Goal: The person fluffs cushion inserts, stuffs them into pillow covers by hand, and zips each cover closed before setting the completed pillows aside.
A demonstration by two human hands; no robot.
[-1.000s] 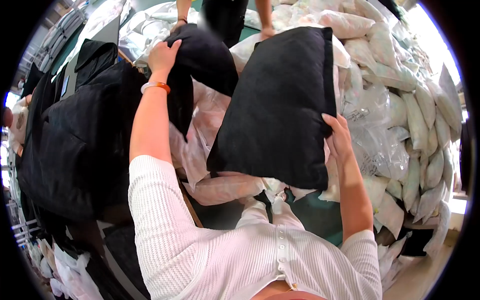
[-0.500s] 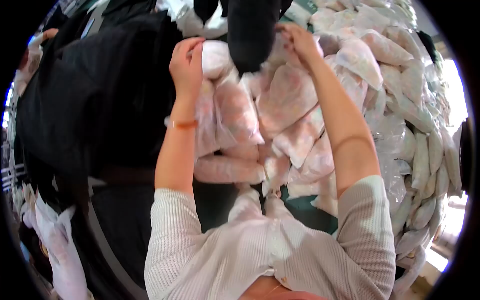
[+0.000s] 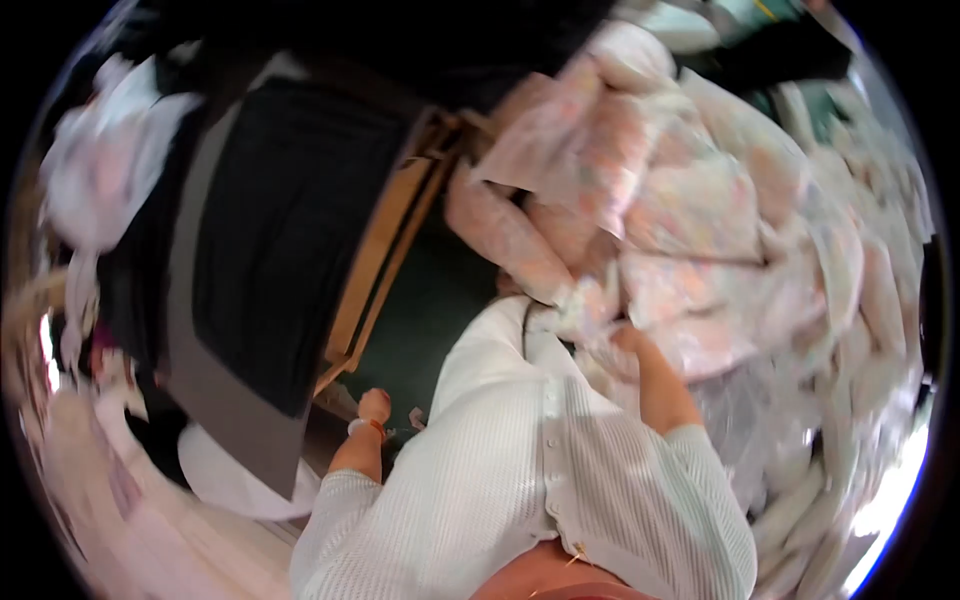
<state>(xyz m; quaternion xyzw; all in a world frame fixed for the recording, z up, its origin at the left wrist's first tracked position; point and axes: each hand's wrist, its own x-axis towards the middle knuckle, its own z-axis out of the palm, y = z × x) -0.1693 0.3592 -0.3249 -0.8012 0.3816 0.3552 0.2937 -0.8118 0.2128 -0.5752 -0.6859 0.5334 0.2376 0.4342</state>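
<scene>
My left hand [image 3: 374, 405] hangs low beside my hip, near the wooden frame of the table. Its fingers are curled in, and nothing shows in them. Against the near edge of the bag pile is my right hand [image 3: 628, 340], blurred by motion. Its fingers are mostly hidden, so whether it grips a bag I cannot tell. Just beyond it lie plump translucent bags [image 3: 695, 205] with pale pink and orange contents. A long rolled bag [image 3: 515, 235] slopes down toward my legs.
To the left stands a table with a grey top [image 3: 190, 330], black cloth [image 3: 295, 230] on it and a wooden side frame [image 3: 385, 260]. A white plastic bag [image 3: 110, 170] hangs at the far left. More filled bags [image 3: 880, 300] are heaped to the right.
Both hands have come down from the far side of the bags to near my body. My view has swung, bringing the table's wooden frame into sight. The black shape ahead has left the centre.
</scene>
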